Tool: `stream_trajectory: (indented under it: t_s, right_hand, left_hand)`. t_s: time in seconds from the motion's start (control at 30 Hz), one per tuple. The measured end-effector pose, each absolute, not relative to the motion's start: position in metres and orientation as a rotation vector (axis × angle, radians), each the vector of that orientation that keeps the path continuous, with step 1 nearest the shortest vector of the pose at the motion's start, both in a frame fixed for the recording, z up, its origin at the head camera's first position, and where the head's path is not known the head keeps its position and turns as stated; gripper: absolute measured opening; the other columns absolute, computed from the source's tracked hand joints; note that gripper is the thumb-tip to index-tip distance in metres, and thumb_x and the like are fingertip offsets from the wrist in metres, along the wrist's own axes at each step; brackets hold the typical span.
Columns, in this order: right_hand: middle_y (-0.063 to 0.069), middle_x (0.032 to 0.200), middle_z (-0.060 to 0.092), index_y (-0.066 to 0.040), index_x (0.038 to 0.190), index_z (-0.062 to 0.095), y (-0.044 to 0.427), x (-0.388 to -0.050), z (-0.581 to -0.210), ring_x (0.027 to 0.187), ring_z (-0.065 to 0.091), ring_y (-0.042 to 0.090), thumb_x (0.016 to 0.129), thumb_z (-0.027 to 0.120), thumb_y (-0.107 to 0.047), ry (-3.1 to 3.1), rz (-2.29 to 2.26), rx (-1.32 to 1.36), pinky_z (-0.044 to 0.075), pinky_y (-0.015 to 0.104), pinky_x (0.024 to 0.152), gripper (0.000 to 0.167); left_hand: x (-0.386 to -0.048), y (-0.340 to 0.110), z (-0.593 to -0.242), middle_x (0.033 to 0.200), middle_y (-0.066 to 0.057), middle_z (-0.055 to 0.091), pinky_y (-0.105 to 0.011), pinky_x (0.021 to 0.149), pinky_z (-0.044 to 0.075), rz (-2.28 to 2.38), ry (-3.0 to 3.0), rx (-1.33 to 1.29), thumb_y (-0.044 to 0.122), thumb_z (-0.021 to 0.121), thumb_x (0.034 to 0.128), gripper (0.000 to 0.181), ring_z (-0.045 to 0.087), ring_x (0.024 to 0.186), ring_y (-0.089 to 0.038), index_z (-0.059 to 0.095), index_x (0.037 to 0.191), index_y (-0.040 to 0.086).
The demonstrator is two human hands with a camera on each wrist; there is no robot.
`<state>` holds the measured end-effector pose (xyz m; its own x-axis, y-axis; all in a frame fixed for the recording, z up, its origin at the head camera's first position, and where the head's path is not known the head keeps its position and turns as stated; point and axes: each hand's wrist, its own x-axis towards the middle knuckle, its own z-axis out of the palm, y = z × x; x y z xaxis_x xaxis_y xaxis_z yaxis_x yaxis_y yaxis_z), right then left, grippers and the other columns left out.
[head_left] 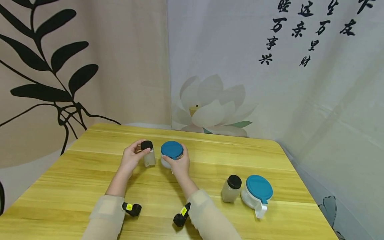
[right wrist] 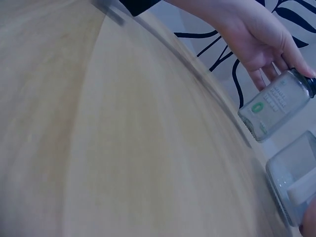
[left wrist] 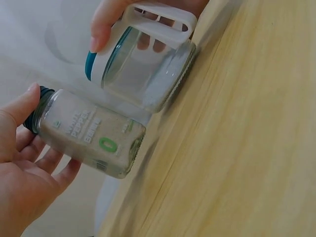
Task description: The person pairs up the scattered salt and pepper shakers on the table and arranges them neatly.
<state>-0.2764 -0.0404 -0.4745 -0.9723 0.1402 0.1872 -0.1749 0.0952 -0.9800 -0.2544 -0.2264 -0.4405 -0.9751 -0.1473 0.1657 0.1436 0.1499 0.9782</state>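
Observation:
In the head view my left hand (head_left: 130,156) holds a small clear pepper bottle (head_left: 149,159) by its black cap, thumb and fingers around it. The left wrist view shows the bottle (left wrist: 91,133) with pale powder inside and a green mark on its label. Just right of it, my right hand (head_left: 180,164) grips a clear seasoning jar (left wrist: 143,74) with a blue lid (head_left: 172,149) and a white handle. Both bases are close to the tabletop; whether the bottle's base touches it I cannot tell. Only a corner of the jar (right wrist: 289,173) shows in the right wrist view.
At the right of the wooden table (head_left: 150,206) stand a second black-capped bottle (head_left: 231,188) and, beside it, another blue-lidded jar (head_left: 258,190) with its handle toward the front. A printed curtain (head_left: 135,66) hangs behind the table.

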Motion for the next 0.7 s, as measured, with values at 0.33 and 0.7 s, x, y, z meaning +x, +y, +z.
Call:
stream_trajectory:
  t_s: [0.33,0.7]
  right_hand:
    - [0.008,0.139,0.048,-0.019,0.141,0.043,-0.0381,-0.2722,-0.4696,0.125,0.045,0.031,0.068,0.089,-0.022,-2.116,1.991,0.027,0.037,0.053,0.100,0.087]
    - [0.009,0.138,0.048,-0.017,0.141,0.043,-0.0371,-0.2663,-0.4641,0.125,0.045,0.032,0.067,0.089,-0.019,-2.065,1.998,0.011,0.036,0.054,0.100,0.087]
  left_hand:
    - [-0.2515,-0.2259,-0.4354,0.125,-0.019,0.055,-0.026,0.088,0.045,-1.917,-2.216,-0.025,0.026,0.072,0.0874,0.057,0.052,0.114,-0.029,0.051,0.135,0.004]
    - [-0.2490,-0.2271,-0.4309,0.126,-0.020,0.056,-0.020,0.084,0.047,-1.926,-2.222,-0.101,0.024,0.071,0.0885,0.055,0.054,0.112,-0.028,0.051,0.136,0.003]
